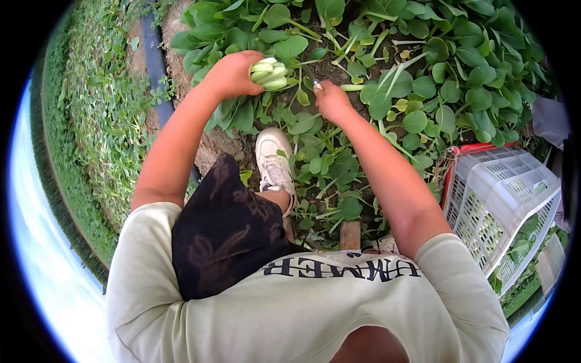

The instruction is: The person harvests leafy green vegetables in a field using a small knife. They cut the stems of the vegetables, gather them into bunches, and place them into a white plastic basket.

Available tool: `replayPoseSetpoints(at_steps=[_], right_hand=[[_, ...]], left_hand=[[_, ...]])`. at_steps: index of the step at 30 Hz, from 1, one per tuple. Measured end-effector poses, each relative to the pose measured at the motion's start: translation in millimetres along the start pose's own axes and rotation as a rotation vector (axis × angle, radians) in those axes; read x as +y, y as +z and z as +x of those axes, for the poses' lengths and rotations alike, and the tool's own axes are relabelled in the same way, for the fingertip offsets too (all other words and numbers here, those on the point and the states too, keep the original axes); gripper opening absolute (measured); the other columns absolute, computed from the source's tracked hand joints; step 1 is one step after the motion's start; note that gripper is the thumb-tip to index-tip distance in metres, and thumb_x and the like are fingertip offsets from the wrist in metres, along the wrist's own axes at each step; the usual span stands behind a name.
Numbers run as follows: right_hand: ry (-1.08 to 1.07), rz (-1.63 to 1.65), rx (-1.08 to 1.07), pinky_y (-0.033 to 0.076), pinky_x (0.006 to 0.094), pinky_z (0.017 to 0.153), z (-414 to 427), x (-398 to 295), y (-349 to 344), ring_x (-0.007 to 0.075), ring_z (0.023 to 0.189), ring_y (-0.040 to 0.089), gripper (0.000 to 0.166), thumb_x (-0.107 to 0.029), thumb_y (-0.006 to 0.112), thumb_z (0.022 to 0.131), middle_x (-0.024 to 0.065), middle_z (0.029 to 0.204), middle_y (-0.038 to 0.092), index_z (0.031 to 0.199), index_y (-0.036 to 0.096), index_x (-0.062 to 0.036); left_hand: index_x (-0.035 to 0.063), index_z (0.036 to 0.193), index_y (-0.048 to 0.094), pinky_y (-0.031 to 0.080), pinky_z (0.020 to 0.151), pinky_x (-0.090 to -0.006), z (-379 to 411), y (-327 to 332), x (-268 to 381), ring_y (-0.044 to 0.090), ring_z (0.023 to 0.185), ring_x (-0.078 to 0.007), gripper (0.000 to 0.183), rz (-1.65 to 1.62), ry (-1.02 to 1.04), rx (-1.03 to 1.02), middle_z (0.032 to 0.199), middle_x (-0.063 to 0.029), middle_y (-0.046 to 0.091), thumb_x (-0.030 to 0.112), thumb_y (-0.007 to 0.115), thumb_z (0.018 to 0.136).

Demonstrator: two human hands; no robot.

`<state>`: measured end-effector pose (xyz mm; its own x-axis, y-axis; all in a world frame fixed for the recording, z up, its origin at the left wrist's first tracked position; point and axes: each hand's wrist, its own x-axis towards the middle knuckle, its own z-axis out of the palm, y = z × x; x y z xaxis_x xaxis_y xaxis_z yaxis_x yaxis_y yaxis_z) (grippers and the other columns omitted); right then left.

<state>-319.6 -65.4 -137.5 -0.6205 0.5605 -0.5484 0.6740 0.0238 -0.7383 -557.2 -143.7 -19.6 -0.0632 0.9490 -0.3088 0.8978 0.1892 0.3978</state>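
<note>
My left hand (236, 76) is closed around a bunch of leafy greens with pale stalks (271, 75); the cut-looking stalk ends face right and the leaves spread out to the left under the hand. To its right, my right hand (333, 102) grips a small knife (317, 84) by its handle, low over the soil. The metal collar shows at the fingers; the blade points up and left and is hard to make out against the dark ground. Loose leaves and stalks lie between the hands, and a pale stalk (352, 87) lies just right of my right hand.
Dense leafy greens (476, 68) fill the upper right. A white plastic crate (481, 218) with greens inside stands at the right, a red edge behind it. A dark hose (156, 68) runs along the left. My white shoe (272, 156) is among the plants; a wooden piece (350, 235) is below.
</note>
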Motion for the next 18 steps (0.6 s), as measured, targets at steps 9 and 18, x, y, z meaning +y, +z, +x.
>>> replayPoseSetpoints(at_steps=[9, 18], right_hand=[[0.164, 0.628, -0.015, 0.041, 0.0247, 0.053, -46, -7, -52, 0.0104, 0.061, 0.05, 0.018, -0.016, 0.063, 0.093, 0.0007, 0.077, 0.056, 0.107, 0.056, -0.0081], [0.196, 1.42, -0.136, 0.039, 0.0187, 0.044, -32, -69, -64, 0.0099, 0.062, 0.051, 0.027, -0.025, 0.068, 0.093, 0.01, 0.089, 0.063, 0.106, 0.055, -0.0065]], left_hand=[[-0.0011, 0.123, 0.06, 0.047, 0.1, -0.0365, -30, -4, -12, 0.06, 0.113, -0.0308, 0.07, -0.25, 0.04, 0.136, 0.126, -0.0173, 0.061, 0.024, 0.082, 0.061], [0.0109, 0.117, 0.064, 0.051, 0.093, -0.0367, -63, -25, 54, 0.062, 0.111, -0.0305, 0.058, -0.261, 0.248, 0.2, 0.129, -0.0135, 0.06, 0.017, 0.082, 0.062]])
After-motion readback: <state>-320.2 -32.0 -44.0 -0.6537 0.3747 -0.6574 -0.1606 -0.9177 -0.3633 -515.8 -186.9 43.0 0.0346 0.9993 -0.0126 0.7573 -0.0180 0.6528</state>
